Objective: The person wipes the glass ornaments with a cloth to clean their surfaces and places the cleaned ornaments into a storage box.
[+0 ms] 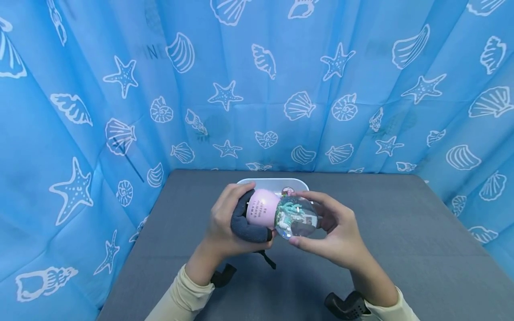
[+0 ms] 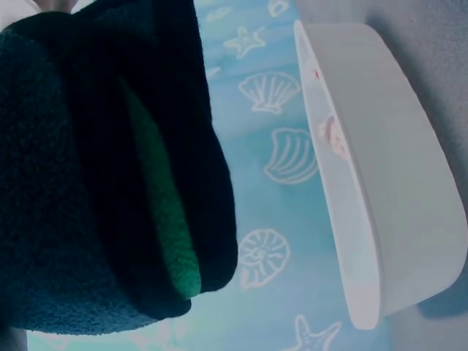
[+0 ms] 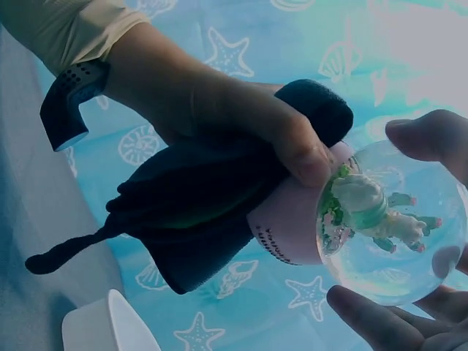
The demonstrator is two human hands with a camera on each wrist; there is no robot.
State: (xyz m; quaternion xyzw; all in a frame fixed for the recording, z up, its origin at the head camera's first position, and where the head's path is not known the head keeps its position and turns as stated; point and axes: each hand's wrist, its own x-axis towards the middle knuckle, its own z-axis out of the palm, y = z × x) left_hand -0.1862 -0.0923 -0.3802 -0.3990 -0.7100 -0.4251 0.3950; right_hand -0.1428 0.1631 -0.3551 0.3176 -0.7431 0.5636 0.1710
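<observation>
A snow globe (image 1: 297,218) lies sideways in the air between both hands, above the table. Lettering runs across its pink base (image 1: 263,209), and inside the glass ball (image 3: 395,223) stand a white figure and green cactus shapes. My left hand (image 1: 222,223) grips the base through a dark blue cloth (image 1: 246,225), whose folds hang down in the right wrist view and show a green strip. On the right, my right hand (image 1: 337,227) holds the glass ball between thumb and fingers. The cloth (image 2: 73,175) hides the left fingers in the left wrist view.
Behind the hands, a white basin (image 2: 409,168) stands on the grey table (image 1: 192,200), with a small pinkish thing (image 2: 335,137) inside it. A blue curtain (image 1: 241,120) with shells and starfish hangs at the back and sides. Black devices (image 1: 347,305) sit at the wrists.
</observation>
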